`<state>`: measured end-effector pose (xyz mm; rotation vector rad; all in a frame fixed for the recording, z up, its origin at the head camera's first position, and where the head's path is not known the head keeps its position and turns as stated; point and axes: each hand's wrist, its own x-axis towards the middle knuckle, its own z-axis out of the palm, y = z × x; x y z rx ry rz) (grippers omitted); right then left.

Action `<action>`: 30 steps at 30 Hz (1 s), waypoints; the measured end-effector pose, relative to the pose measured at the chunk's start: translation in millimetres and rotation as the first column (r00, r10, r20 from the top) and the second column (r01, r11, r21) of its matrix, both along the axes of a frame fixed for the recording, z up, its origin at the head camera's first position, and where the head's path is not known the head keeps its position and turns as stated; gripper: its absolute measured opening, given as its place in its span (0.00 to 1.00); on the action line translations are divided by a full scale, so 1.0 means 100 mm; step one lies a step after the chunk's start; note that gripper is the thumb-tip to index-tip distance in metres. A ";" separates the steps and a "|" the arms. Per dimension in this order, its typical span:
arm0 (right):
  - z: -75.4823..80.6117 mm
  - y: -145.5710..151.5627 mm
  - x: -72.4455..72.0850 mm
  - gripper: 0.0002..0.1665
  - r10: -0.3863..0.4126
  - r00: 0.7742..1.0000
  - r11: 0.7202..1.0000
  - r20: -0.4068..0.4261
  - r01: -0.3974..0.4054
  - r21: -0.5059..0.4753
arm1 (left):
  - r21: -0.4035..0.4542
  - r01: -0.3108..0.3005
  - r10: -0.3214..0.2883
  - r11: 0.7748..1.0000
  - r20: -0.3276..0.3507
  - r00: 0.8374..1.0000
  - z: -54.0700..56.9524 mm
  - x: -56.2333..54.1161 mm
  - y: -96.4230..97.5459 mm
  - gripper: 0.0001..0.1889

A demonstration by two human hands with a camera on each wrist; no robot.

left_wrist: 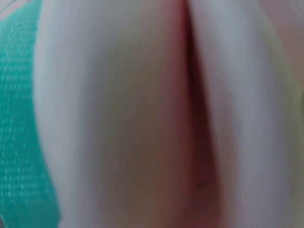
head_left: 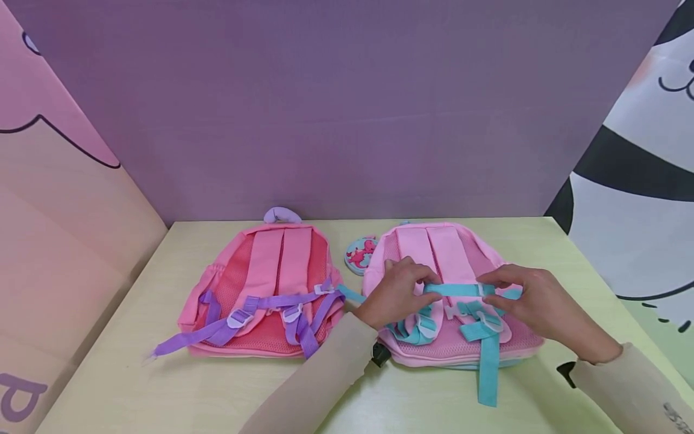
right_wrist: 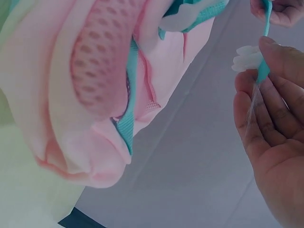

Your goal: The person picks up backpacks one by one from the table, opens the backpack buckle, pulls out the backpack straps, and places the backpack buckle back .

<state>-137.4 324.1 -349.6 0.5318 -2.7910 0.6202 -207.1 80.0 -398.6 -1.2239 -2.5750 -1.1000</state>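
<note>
A light-pink backpack (head_left: 461,253) lies with its shoulder-strap side up. Above it, my left hand (head_left: 400,293) and right hand (head_left: 528,301) stretch a teal strap (head_left: 455,290) level between them, each pinching it between thumb and fingers. A white plastic buckle (right_wrist: 247,59) sits on the strap right at my right fingertips. Fine loose threads trail from the strap's end in the right wrist view. Blurred pale fabric (left_wrist: 118,118) fills most of the left wrist view, with a teal strap (left_wrist: 19,128) at its left. Other teal straps (head_left: 489,367) hang over the backpack's lower part.
Left of it lies a coral-pink backpack (head_left: 265,259) with purple straps (head_left: 190,340) and a lilac handle (head_left: 282,214). A round teal-and-red piece (head_left: 360,255) pokes out between the bags. Both bags rest on a pale table (head_left: 135,392) backed by a purple panel (head_left: 347,108).
</note>
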 end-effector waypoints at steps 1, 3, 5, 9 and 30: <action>0.00 0.01 0.00 0.24 -0.001 1.000 1.000 -0.002 0.001 0.000 | -0.001 -0.002 0.002 1.000 0.002 1.000 0.00 0.00 0.00 0.10; 0.00 0.02 0.01 0.24 -0.003 1.000 1.000 -0.004 0.003 0.001 | -0.002 -0.002 0.002 1.000 0.004 1.000 0.00 0.00 0.00 0.10; -0.01 0.03 0.02 0.25 -0.003 1.000 1.000 -0.004 0.003 0.003 | -0.003 -0.003 0.003 1.000 0.009 1.000 0.00 0.01 0.00 0.10; -0.02 0.05 0.02 0.25 -0.010 1.000 1.000 0.008 0.010 0.013 | -0.017 0.001 -0.001 1.000 0.026 1.000 0.00 0.01 0.01 0.12; -0.15 0.42 -0.05 0.23 -0.113 0.962 0.993 0.249 0.115 0.008 | -0.015 -0.047 0.047 0.999 -0.012 0.999 0.15 0.05 -0.12 0.15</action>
